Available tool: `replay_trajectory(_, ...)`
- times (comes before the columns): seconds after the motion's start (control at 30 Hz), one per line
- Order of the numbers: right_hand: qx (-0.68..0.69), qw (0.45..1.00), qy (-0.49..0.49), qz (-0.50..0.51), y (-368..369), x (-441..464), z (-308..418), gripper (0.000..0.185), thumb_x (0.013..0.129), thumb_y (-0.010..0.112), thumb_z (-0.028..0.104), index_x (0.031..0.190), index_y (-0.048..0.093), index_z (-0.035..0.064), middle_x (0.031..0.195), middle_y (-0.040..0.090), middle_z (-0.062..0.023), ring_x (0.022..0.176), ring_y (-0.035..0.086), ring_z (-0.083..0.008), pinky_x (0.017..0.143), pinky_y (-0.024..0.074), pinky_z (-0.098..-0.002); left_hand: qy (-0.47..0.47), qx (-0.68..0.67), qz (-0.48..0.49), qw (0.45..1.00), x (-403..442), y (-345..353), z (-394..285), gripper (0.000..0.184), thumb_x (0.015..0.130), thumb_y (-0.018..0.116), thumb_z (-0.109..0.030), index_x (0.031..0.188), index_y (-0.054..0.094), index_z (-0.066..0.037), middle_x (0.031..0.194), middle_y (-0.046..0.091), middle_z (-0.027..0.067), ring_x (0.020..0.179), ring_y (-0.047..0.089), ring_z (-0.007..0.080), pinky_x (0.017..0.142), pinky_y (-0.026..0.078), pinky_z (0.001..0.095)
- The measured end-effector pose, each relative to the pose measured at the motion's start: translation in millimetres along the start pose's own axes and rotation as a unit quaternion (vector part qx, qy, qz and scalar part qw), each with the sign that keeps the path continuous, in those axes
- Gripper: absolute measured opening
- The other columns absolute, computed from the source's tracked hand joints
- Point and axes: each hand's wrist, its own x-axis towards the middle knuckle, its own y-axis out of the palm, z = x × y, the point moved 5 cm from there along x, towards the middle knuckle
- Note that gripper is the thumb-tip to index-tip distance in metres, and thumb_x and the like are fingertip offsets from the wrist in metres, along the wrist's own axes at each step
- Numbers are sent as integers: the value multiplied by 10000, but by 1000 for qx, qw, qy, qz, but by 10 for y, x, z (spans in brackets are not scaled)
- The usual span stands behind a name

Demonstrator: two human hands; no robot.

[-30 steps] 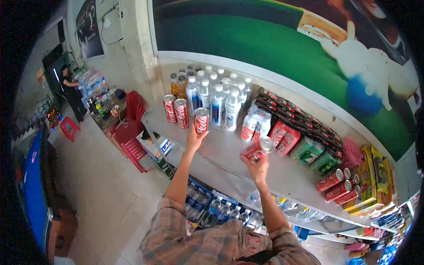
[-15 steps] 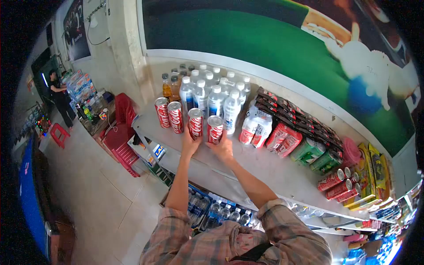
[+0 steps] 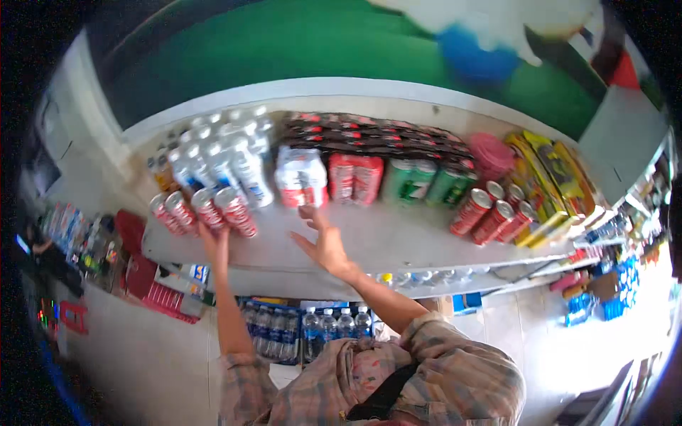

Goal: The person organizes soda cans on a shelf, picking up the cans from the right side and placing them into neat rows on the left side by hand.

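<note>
Red Coca-Cola cans stand in a row at the left of the grey shelf (image 3: 369, 241). My left hand (image 3: 214, 237) is closed on the third Coca-Cola can (image 3: 207, 209) from the left, its far fingers hidden behind it. Right beside this stands a fourth Coca-Cola can (image 3: 236, 211), with no hand around it. My right hand (image 3: 325, 243) is in the air over the shelf's front part, fingers apart and holding nothing. It is nearest to a plastic-wrapped pack of red and white cans (image 3: 302, 181). Motion blurs the picture somewhat.
White-capped bottles (image 3: 245, 174) stand behind the cans. Rightward are red can packs (image 3: 356, 179), green can packs (image 3: 410, 182), dark stacked packets (image 3: 369, 135), loose red cans (image 3: 490, 220) and yellow boxes (image 3: 550, 184). Water bottles (image 3: 328, 328) sit below the shelf. A red chair (image 3: 160, 291) stands left.
The view has turned to the right. My right hand has let go of the fourth Coca-Cola can and moved right, opening. My left hand remains at the third can.
</note>
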Motion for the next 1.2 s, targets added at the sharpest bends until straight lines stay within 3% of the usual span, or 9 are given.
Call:
replay_trajectory(0.17,-79,954,-5,-290,-2095,-278,-38,353,756,585,-67,1095,522,10,1034,566,-99,929,573,-175,742,500,-266,85,69,-206,972,-989,328,-797,490,805,626,-111,1224,394,-10,1220,450,141,1133,432,255,961,352,371)
replay_trajectory(0.23,-67,921,51,-379,-2680,-487,-168,331,798,585,-17,1116,496,18,1049,549,-79,991,533,-161,803,464,-270,16,-77,-93,993,-1420,1057,-1181,451,817,619,-148,1203,439,1,1201,481,141,1114,450,230,959,347,350)
replay_trajectory(0.3,-53,891,-2,-450,-3056,-623,-266,385,811,608,41,1158,445,5,1056,538,-96,950,535,-163,783,453,-258,39,-41,108,993,-1726,1782,-1483,403,804,619,-114,1164,471,-8,1183,494,117,1085,462,216,909,385,336)
replay_trajectory(0.47,-218,852,-4,-475,-3553,-920,-347,550,780,673,118,1239,386,22,1213,441,-137,1082,471,-211,852,422,-325,65,-136,373,916,-2203,3118,-2296,535,717,695,-123,1190,455,-48,1194,493,119,1100,484,214,887,410,341)
replay_trajectory(0.57,-204,878,61,-429,-3625,-1020,-604,706,733,701,103,1313,308,24,1280,381,-166,1164,403,-274,977,337,-396,98,-177,393,897,-2335,3757,-2475,743,687,726,-154,1293,317,-23,1263,419,177,1172,423,287,957,358,368)
replay_trajectory(0.73,-153,904,118,-381,-3665,-1170,-1048,793,702,731,113,1336,258,55,1273,396,-183,1155,423,-289,942,385,-389,91,-214,334,913,-2499,4430,-2542,1022,594,792,-209,1362,151,0,1306,343,252,1209,365,357,1010,302,391)
replay_trajectory(1.0,-301,875,171,-337,-3648,-1181,-1130,797,731,703,351,1317,279,17,1251,418,-279,1122,444,-410,931,383,-458,15,-203,357,912,-2589,4561,-2423,854,615,780,-177,1288,290,11,1200,453,244,1111,454,375,930,378,410)
replay_trajectory(1.1,-314,875,173,-325,-3631,-1179,-1222,798,742,685,378,1314,273,2,1246,416,-288,1107,450,-421,920,388,-459,96,-181,291,934,-2471,4390,-2377,817,616,797,-248,1246,345,8,1142,516,226,1022,523,363,872,418,428)
replay_trajectory(1.2,-309,868,183,-343,-3663,-1208,-1270,765,741,688,369,1282,309,-19,1192,460,-293,1067,477,-423,893,392,-468,63,-185,276,941,-2186,3797,-2469,750,620,799,-246,1202,396,0,1103,547,196,1005,541,334,854,436,405)
